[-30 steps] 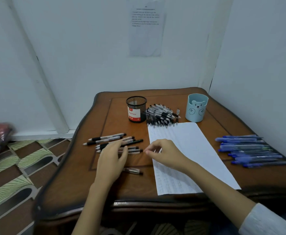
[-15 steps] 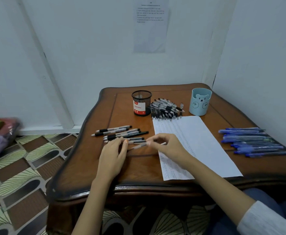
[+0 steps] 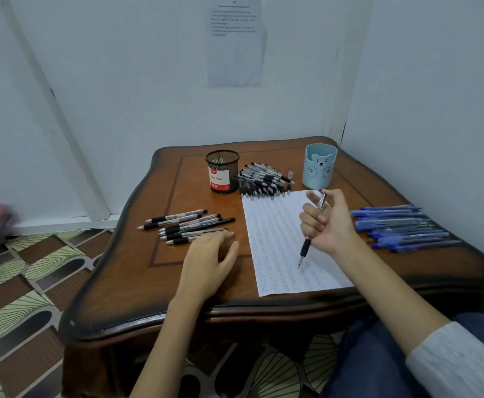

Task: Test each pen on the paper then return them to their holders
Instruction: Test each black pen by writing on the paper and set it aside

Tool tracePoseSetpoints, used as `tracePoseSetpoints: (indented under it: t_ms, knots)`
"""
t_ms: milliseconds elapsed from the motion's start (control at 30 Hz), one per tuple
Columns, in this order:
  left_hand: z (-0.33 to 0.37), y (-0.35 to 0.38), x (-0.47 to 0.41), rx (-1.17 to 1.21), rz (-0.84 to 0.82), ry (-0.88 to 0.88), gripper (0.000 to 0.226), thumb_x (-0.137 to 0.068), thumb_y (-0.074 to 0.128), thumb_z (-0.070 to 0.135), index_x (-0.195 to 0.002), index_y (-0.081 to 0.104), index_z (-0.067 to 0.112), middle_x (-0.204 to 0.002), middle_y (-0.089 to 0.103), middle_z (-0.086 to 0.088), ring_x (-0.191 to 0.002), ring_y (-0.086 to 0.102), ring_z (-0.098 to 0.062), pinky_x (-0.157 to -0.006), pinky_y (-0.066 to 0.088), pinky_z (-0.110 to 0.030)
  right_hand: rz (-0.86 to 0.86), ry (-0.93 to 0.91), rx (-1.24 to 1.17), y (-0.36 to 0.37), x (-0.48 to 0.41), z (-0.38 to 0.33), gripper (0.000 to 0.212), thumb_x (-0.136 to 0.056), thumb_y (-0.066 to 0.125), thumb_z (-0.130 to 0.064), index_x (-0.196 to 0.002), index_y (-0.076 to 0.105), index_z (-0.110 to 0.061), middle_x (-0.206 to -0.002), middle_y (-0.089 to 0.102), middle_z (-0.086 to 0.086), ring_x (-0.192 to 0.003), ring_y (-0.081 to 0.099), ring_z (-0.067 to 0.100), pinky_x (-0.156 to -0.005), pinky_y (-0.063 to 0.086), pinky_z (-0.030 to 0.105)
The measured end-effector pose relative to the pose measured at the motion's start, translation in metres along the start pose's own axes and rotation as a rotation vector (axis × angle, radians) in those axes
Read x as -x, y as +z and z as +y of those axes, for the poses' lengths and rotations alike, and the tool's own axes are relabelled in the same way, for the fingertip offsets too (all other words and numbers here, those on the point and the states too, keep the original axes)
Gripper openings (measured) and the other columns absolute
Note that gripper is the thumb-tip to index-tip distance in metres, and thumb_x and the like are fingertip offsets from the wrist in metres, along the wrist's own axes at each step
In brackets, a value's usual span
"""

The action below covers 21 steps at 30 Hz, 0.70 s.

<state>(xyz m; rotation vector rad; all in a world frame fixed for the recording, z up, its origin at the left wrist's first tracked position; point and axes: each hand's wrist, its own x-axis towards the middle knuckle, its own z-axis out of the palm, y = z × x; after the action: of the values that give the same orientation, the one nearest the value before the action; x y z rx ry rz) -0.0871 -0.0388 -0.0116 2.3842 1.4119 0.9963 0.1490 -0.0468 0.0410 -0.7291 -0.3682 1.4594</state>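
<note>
The person wears a pale ribbed sleeve (image 3: 459, 366) and blue trousers (image 3: 373, 363).

Soft, even, dim indoor light, faint shadows, wide-angle bending at the edges, slight blur far left.

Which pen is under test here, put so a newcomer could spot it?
Find the lined paper on the wooden table. Over its right half the right hand grips a black-grip pen, tip down. The other pens lie on the table; only this one is held.
</note>
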Motion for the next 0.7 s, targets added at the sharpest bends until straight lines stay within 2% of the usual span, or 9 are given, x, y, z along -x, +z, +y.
tracePoseSetpoints:
  t_ms: [67, 167, 233, 300, 367, 467, 533, 600, 700]
  knots:
    - [0.011, 0.009, -0.002, 0.037, -0.048, 0.028, 0.032, -0.093, 0.056, 0.036, -0.119, 0.063, 0.019, -0.115, 0.064, 0.007, -0.107, 0.056, -0.009, -0.092, 0.042, -0.025, -0.011, -0.017, -0.012, -0.009, 0.005, -0.011, 0.035, -0.091, 0.040, -0.035, -0.074, 0.063, -0.014, -0.043, 0.027, -0.006, -0.032, 0.017, 0.006, -0.034, 0.011, 0.017]
    - [0.029, 0.024, -0.007, 0.044, -0.141, 0.126, 0.038, -0.092, 0.056, 0.041, -0.122, 0.061, 0.018, -0.120, 0.063, 0.007, -0.113, 0.053, -0.008, -0.096, 0.039, -0.023, -0.079, -0.037, 0.044, -0.022, 0.012, -0.027, 0.034, -0.087, 0.049, -0.042, -0.086, 0.065, -0.013, -0.059, 0.048, -0.003, -0.032, 0.021, 0.004, -0.033, 0.014, 0.016]
    - [0.039, 0.033, -0.011, 0.018, -0.212, 0.179, 0.043, -0.092, 0.055, 0.046, -0.126, 0.058, 0.019, -0.128, 0.059, 0.007, -0.120, 0.049, -0.008, -0.097, 0.032, -0.021, -0.033, -0.045, 0.199, -0.030, 0.015, -0.037, 0.028, -0.092, 0.051, -0.031, -0.101, 0.064, -0.008, -0.081, 0.061, 0.005, -0.032, 0.030, 0.003, -0.032, 0.021, 0.012]
    - [0.045, 0.040, -0.015, 0.000, -0.265, 0.198, 0.050, -0.092, 0.052, 0.052, -0.130, 0.055, 0.021, -0.136, 0.054, 0.007, -0.126, 0.044, -0.008, -0.099, 0.028, -0.020, 0.003, 0.033, 0.255, -0.037, 0.018, -0.043, 0.029, -0.097, 0.044, -0.017, -0.107, 0.064, 0.001, -0.098, 0.067, 0.017, -0.046, 0.050, 0.005, -0.038, 0.037, 0.013]
    - [0.048, 0.046, -0.017, -0.006, -0.307, 0.192, 0.055, -0.090, 0.051, 0.057, -0.134, 0.052, 0.023, -0.143, 0.047, 0.007, -0.131, 0.039, -0.008, -0.104, 0.027, -0.023, -0.003, 0.138, 0.240, -0.046, 0.020, -0.044, 0.044, -0.098, 0.036, -0.027, -0.106, 0.067, 0.004, -0.089, 0.069, 0.020, -0.058, 0.057, 0.015, -0.047, 0.045, 0.018]
    - [0.048, 0.052, -0.017, -0.014, -0.354, 0.171, 0.058, -0.089, 0.049, 0.061, -0.136, 0.049, 0.026, -0.150, 0.037, 0.007, -0.138, 0.031, -0.007, -0.110, 0.023, -0.027, 0.049, 0.153, 0.353, -0.057, 0.022, -0.038, 0.058, -0.100, 0.030, -0.037, -0.096, 0.073, 0.003, -0.056, 0.056, 0.008, -0.045, 0.039, 0.010, -0.038, 0.034, 0.018]
    - [0.047, 0.053, -0.016, -0.018, -0.368, 0.171, 0.062, -0.087, 0.049, 0.063, -0.137, 0.048, 0.027, -0.152, 0.034, 0.007, -0.140, 0.028, -0.008, -0.113, 0.022, -0.030, 0.090, 0.097, 0.381, -0.059, 0.025, -0.029, 0.046, -0.100, 0.043, -0.031, -0.090, 0.071, 0.003, -0.054, 0.056, 0.007, -0.041, 0.043, 0.006, -0.038, 0.036, 0.014]
    - [0.046, 0.053, -0.015, -0.020, -0.383, 0.172, 0.067, -0.085, 0.047, 0.067, -0.139, 0.046, 0.027, -0.153, 0.032, 0.006, -0.141, 0.026, -0.009, -0.116, 0.022, -0.032, 0.120, -0.009, 0.541, -0.060, 0.028, -0.019, 0.027, -0.093, 0.060, -0.025, -0.083, 0.067, -0.001, -0.052, 0.055, 0.003, -0.036, 0.042, 0.004, -0.036, 0.034, 0.013]
    - [0.045, 0.054, -0.015, -0.037, -0.388, 0.174, 0.071, -0.083, 0.045, 0.072, -0.140, 0.045, 0.028, -0.153, 0.032, 0.006, -0.141, 0.026, -0.009, -0.116, 0.022, -0.034, 0.124, -0.176, 0.831, -0.059, 0.033, -0.007, 0.034, -0.091, 0.062, -0.034, -0.074, 0.055, -0.005, -0.046, 0.053, 0.004, -0.029, 0.037, 0.008, -0.030, 0.026, 0.017]
